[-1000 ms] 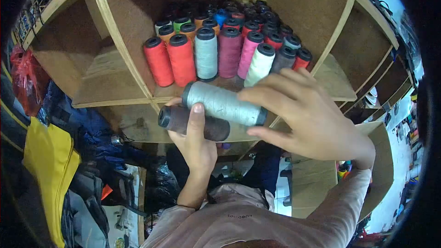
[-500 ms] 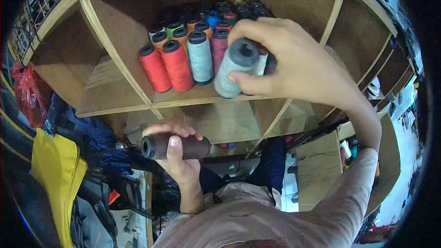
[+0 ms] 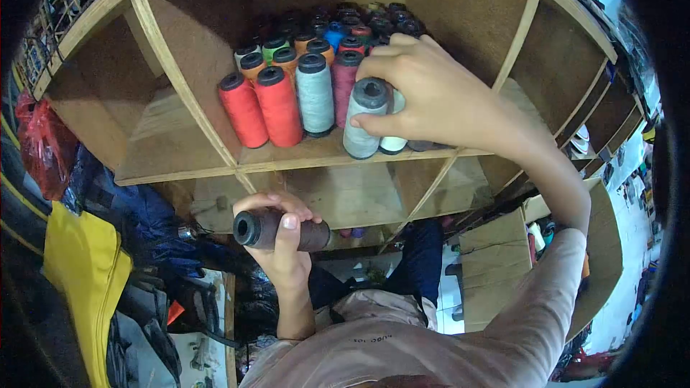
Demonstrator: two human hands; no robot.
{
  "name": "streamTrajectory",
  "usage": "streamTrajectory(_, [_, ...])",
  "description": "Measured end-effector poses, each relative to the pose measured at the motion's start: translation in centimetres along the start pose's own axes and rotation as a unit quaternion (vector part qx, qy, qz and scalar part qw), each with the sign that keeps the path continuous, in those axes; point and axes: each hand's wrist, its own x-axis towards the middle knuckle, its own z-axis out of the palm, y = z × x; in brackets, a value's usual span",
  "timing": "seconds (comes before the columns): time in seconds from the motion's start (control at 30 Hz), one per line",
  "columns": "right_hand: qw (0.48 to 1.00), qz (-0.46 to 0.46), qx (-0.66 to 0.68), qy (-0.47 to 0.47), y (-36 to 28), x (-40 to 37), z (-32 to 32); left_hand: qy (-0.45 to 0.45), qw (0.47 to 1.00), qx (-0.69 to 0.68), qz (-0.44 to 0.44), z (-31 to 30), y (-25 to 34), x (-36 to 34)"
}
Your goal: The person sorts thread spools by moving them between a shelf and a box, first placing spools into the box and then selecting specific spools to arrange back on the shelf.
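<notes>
**Grey spool (image 3: 361, 126) in the right hand (image 3: 435, 90), dark brown spool (image 3: 267, 234) in the left hand (image 3: 289, 267)**

The right hand is partly curled, its thumb and fingers closed around the upper part of the grey spool. That spool is close to upright, its black top turned toward the viewer, at the front edge of the wooden shelf (image 3: 309, 165); whether its base rests on the board I cannot tell. The left hand is wrapped around the dark brown spool, thumb across its near side and fingers over the top, holding it roughly level in front of and below the shelf, with the hollow black end pointing left.

Just behind the grey spool is a white spool (image 3: 394, 145), partly covered by the right hand. To the left along the front row stand a maroon spool (image 3: 345, 93), a pale blue spool (image 3: 315, 104) and two red spools (image 3: 279, 109). Behind these are orange spools (image 3: 285, 62), a green spool (image 3: 275, 51), a blue spool (image 3: 336, 34) and darker ones too dim to tell apart.

Farther out, an open cardboard box (image 3: 496, 262) is below the shelf on the right. On the far left, a red plastic bag (image 3: 47, 147) hangs above a yellow item (image 3: 83, 266).
</notes>
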Motion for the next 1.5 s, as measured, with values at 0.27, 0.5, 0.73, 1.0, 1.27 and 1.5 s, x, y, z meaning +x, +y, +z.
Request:
streamTrajectory(0.27, [0.998, 0.007, -0.041, 0.05, 0.4, 0.1, 1.1, -0.011, 1.0, 0.012, 0.007, 0.2, -0.1, -0.6])
streamTrajectory(0.5, [0.994, -0.002, -0.074, 0.085, 0.2, -0.2, 1.6, -0.016, 1.0, 0.024, 0.001, 0.0, 0.0, -1.0])
streamTrajectory(0.73, [0.985, -0.02, -0.101, 0.136, -0.6, -0.7, 1.2, -0.019, 0.998, 0.054, 0.036, -0.7, -0.5, -0.9])
streamTrajectory(1.0, [0.984, -0.109, 0.107, 0.095, -3.9, -0.3, -1.0, -0.088, 0.969, 0.23, -0.008, 0.9, 0.1, 3.6])
streamTrajectory(1.27, [0.98, -0.152, 0.124, 0.029, -4.0, 1.5, -1.0, -0.198, 0.967, 0.155, -0.045, 2.8, 0.1, 6.7])
streamTrajectory(1.5, [0.991, -0.107, -0.056, 0.062, -3.1, 1.8, -1.1, -0.059, 0.921, 0.344, 0.175, 1.7, 3.4, 4.3])
